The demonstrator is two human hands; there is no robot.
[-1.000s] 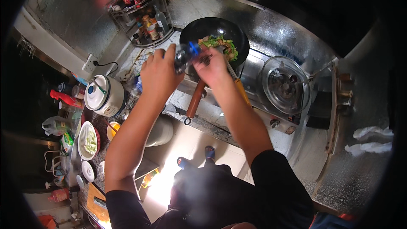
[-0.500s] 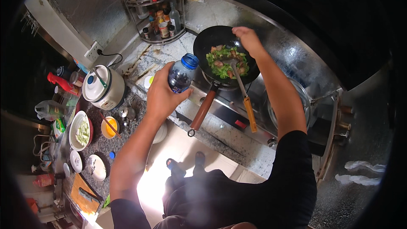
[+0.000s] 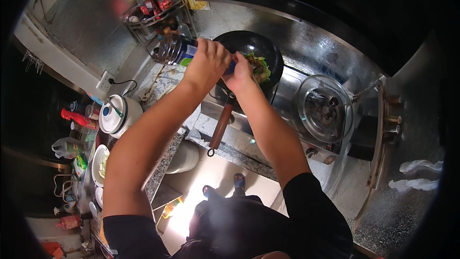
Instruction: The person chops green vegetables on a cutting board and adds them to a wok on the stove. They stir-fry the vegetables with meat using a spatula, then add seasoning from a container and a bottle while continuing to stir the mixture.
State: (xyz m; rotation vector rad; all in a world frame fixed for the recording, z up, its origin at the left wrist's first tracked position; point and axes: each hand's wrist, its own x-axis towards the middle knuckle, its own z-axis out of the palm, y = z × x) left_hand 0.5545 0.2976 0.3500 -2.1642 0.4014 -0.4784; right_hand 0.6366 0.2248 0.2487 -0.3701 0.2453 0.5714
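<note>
My left hand grips a dark glass bottle, held on its side with its bottom pointing left. My right hand is closed at the bottle's blue-capped mouth end, right beside the left hand. Both hands hover at the left rim of a black wok holding green and red stir-fried vegetables. The wok's brown wooden handle points down toward me, under my right forearm.
A second burner sits right of the wok on the steel stove. A wire rack of sauce bottles stands at the back left. A white rice cooker, bottles and plates of food crowd the left counter. White cloths lie on the right.
My left hand has swung the bottle up and tipped it sideways by the wok. My right hand left the wok's far side and came back to the bottle's cap end.
</note>
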